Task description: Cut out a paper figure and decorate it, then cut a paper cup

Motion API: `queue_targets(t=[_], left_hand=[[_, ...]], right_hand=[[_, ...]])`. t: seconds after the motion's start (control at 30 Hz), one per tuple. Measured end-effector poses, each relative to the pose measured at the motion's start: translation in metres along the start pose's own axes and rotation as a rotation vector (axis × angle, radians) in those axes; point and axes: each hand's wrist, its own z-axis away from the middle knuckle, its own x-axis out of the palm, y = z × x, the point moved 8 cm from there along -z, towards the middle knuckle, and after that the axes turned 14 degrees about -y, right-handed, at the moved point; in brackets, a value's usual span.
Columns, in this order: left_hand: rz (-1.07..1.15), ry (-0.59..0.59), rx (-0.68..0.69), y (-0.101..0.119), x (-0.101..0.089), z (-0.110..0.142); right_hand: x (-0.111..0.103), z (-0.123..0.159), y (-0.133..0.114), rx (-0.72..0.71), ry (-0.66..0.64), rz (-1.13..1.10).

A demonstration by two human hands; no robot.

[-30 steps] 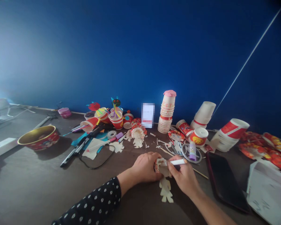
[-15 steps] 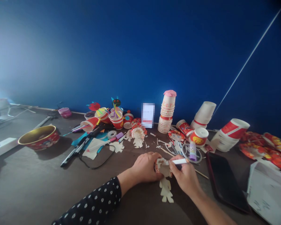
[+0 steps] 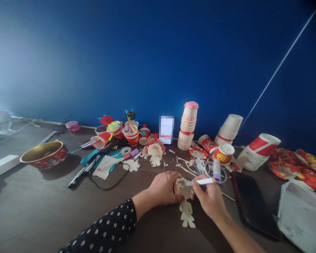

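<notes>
Gripping tight here, the left hand [image 3: 163, 188] is closed around the frilled red rim of a paper doll [image 3: 183, 189], fingers wrapped right over that end!

And the right hand [image 3: 209, 201]?

Narrow pinch, thumb and fingers on a white marker [image 3: 201, 181], its tip right on the doll's cream face.

Where's the doll sitting?

Held just above the dark tabletop [image 3: 68, 214], between both hands, its cut-out legs [image 3: 186, 216] reaching down to the surface.

What's crowding the right hand?

A purple glue stick [image 3: 216, 171] stands inside a clear plastic ring [image 3: 208, 168] just ahead of it, and a wooden skewer [image 3: 228, 196] runs off past the fingers. Further right lies a black phone [image 3: 252, 203].

And up the table?

Paper scraps [image 3: 179, 161] are scattered beside a second paper doll [image 3: 155, 153], with a tall stack of paper cups [image 3: 188, 126] against the blue wall [image 3: 147, 52].

Far left?

A gold-lined red bowl [image 3: 44, 154] sits out there, with black pens [image 3: 81, 175] and a roll of tape [image 3: 125, 151] nearer the middle!
</notes>
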Motion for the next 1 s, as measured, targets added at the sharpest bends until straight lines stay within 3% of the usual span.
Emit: queue_targets(t=[0.27,0.43,0.77,1.0], left_hand=[[0.020,0.008,0.005,0.001,-0.001,0.001],[0.010,0.012,0.000,0.001,-0.001,0.001],[0.000,0.027,-0.001,0.000,0.000,0.001],[0.015,0.027,0.009,0.001,-0.001,0.001]], right_hand=[[-0.017,0.008,0.010,0.068,0.093,-0.094],[-0.012,0.007,0.007,0.047,0.046,-0.121],[-0.009,0.006,-0.001,-0.024,0.023,0.098],[-0.005,0.005,-0.003,-0.027,-0.021,0.111]])
